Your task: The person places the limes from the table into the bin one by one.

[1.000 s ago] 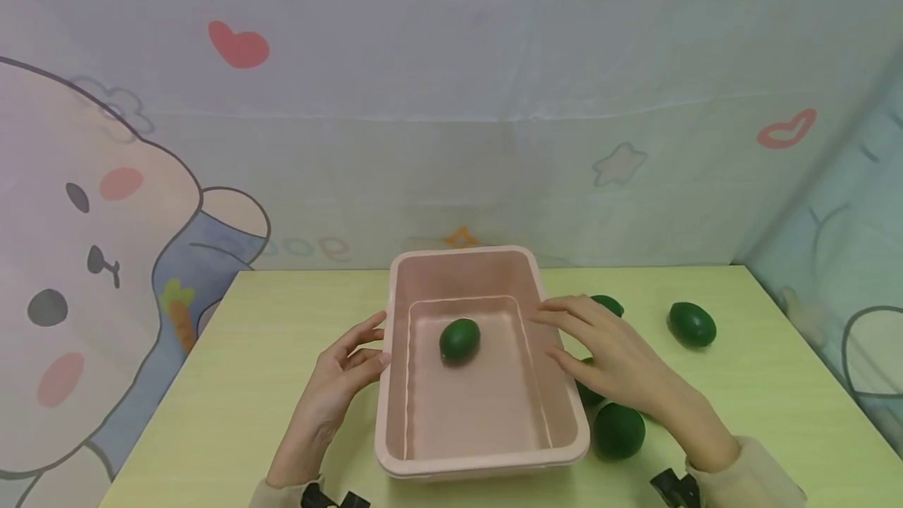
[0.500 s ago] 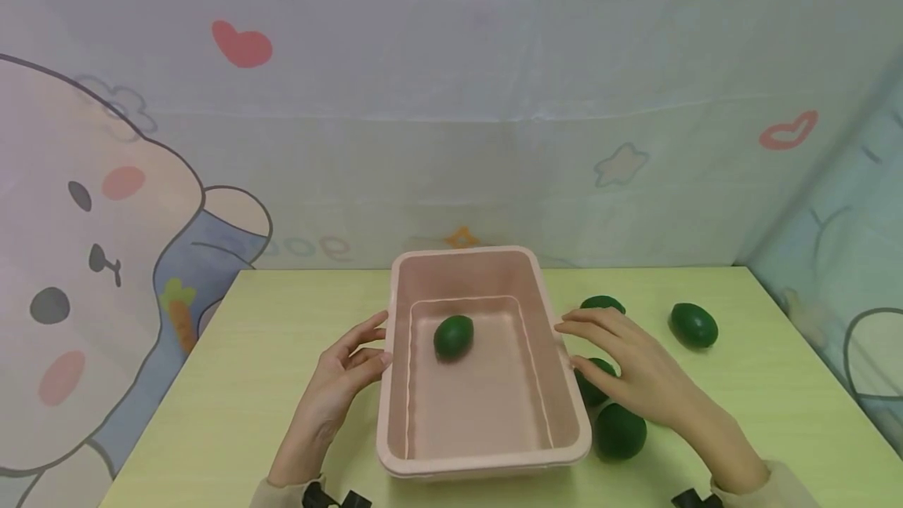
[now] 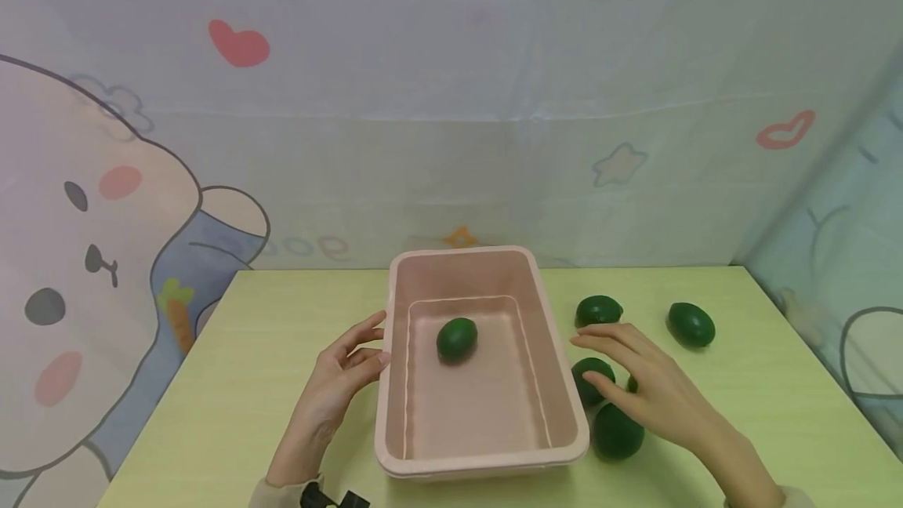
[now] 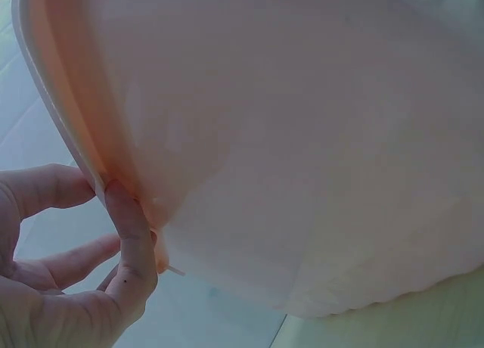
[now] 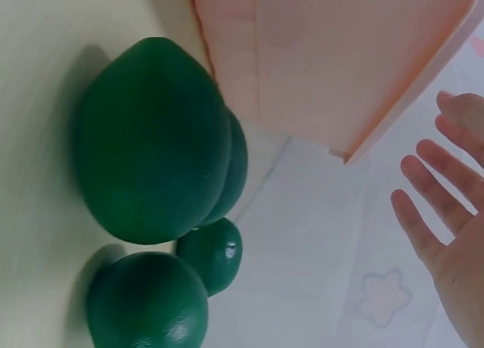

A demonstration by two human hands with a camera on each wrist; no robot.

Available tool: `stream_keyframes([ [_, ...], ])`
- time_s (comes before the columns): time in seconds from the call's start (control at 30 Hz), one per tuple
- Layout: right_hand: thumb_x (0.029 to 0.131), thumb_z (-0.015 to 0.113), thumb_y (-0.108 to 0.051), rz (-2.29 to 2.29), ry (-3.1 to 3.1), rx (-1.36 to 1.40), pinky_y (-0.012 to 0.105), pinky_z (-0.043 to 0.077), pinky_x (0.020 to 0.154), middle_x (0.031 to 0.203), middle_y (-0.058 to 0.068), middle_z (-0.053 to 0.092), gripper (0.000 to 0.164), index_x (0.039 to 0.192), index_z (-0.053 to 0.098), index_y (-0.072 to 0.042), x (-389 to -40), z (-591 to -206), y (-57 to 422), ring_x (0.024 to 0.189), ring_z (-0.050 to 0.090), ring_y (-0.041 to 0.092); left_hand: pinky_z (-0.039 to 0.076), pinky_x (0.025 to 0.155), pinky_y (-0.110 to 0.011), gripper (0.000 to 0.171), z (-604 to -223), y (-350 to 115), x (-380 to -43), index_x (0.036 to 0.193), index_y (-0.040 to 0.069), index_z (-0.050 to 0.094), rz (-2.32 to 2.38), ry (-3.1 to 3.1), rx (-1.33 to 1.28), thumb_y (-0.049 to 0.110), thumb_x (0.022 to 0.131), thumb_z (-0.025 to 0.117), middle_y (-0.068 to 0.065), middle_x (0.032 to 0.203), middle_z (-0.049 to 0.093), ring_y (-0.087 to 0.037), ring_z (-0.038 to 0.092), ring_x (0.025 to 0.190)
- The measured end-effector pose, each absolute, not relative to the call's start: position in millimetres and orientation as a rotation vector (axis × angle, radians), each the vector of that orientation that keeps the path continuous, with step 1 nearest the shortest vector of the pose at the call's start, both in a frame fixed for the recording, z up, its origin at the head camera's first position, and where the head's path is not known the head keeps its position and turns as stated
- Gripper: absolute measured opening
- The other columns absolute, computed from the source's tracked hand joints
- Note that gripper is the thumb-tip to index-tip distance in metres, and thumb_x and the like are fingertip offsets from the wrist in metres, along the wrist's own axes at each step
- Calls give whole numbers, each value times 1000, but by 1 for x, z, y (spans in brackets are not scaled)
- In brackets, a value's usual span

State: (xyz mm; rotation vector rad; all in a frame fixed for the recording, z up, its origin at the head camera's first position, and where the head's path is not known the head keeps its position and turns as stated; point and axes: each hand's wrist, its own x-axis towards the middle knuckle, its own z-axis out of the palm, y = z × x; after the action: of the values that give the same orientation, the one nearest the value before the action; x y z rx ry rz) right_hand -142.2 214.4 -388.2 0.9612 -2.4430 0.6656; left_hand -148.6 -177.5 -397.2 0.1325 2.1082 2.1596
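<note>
A pink plastic bin stands in the middle of the table, with one dark green lime on its floor. My left hand grips the bin's left rim. In the left wrist view, thumb and index finger meet at that edge. To the right of the bin my right hand hovers with fingers spread, holding nothing. Below it lie a lime beside the bin wall and a larger-looking lime nearer me. Another lime is mostly hidden by the hand.
Behind my right hand sits a lime, and a further lime lies toward the right edge. The light green table ends at a printed cloth backdrop.
My right hand has left the bin's right side and moved right, over the limes. The lime in the bin has shifted slightly. My left hand has stayed at the rim.
</note>
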Motion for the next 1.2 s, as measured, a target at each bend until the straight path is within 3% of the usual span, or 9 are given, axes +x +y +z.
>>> stream_keyframes([
  [0.23, 76, 78, -12, 633, -2443, 972, 4, 24, 106, 129, -1, 58, 55, 127, 61, -19, -138, -398, 220, 118, 51, 13, 55, 82, -25, 60, -398, -177, -148, 146, 8, 40, 2165, 2106, 132, 4, 90, 62, -4, 121, 48, -5, 63, 93],
  [0.5, 77, 78, -15, 621, -2408, 1015, 8, 32, 97, 127, -3, 59, 53, 127, 61, -18, -133, -410, 227, 113, 52, 9, 54, 82, -24, 59, -398, -176, -148, 145, 8, 41, 2183, 2097, 92, 3, 89, 62, -2, 119, 50, -5, 62, 92],
  [1.2, 74, 81, -17, 591, -2428, 1024, 10, 30, 101, 123, 2, 60, 54, 124, 63, -18, -125, -435, 246, 112, 53, 11, 55, 81, -24, 59, -398, -175, -148, 145, 5, 41, 2196, 2090, 112, 1, 89, 61, -3, 119, 49, -4, 63, 91],
])
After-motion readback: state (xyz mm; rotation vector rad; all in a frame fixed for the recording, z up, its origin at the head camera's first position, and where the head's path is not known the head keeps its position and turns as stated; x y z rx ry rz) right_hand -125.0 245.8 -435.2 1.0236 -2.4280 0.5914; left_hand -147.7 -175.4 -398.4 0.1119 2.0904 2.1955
